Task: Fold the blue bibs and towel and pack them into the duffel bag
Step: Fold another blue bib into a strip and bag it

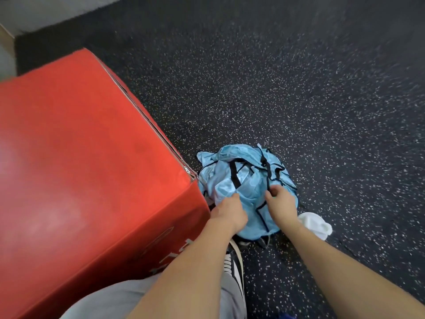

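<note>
A crumpled heap of light blue bibs [243, 178] with black trim lies on the floor beside the red box. My left hand [228, 211] grips the blue cloth at the heap's near left side. My right hand [279, 203] pinches a black-trimmed edge at the heap's near right. A white towel [316, 224] lies bunched on the floor just right of my right wrist, partly hidden by my forearm. Something dark [262, 241] pokes out from under the heap's near edge; I cannot tell whether it is the duffel bag.
A large red padded box [76, 162] fills the left side, its corner touching the bibs. The floor [299, 88] is black speckled rubber. My foot in a black and white shoe [234, 263] stands just near the heap.
</note>
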A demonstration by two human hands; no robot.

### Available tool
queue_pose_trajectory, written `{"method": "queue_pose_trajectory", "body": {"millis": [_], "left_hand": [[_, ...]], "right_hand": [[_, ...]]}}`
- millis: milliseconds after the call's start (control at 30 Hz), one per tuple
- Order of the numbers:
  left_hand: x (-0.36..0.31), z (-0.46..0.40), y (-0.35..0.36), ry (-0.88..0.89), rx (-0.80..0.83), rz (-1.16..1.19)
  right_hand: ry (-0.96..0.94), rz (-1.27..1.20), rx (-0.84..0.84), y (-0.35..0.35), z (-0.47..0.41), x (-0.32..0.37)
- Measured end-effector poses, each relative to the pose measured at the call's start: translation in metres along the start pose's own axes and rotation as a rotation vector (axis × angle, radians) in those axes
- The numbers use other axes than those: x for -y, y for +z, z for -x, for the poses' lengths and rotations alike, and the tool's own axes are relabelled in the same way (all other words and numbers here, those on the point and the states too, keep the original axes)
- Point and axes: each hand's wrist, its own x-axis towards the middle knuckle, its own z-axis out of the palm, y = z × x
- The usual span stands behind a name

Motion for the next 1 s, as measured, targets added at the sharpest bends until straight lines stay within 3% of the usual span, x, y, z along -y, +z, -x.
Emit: {"method": "queue_pose_trajectory", "body": {"millis": [233, 467, 1000], "left_hand": [[-0.041, 0.062, -0.048, 0.113, -0.208, 0.132], [-0.050, 0.136, -0.091, 0.188, -0.353, 0.260], [-0.025, 0.309, -0.267, 0.152, -1.070, 0.344]], "right_hand": [[-0.297, -0.080, -0.088, -0.102, 0.022, 0.076], [-0.454, -0.379, -0.035, -0.156, 0.071, 0.182], [-0.952, -0.730, 0.145, -0.215, 0.259, 0.436]]}}
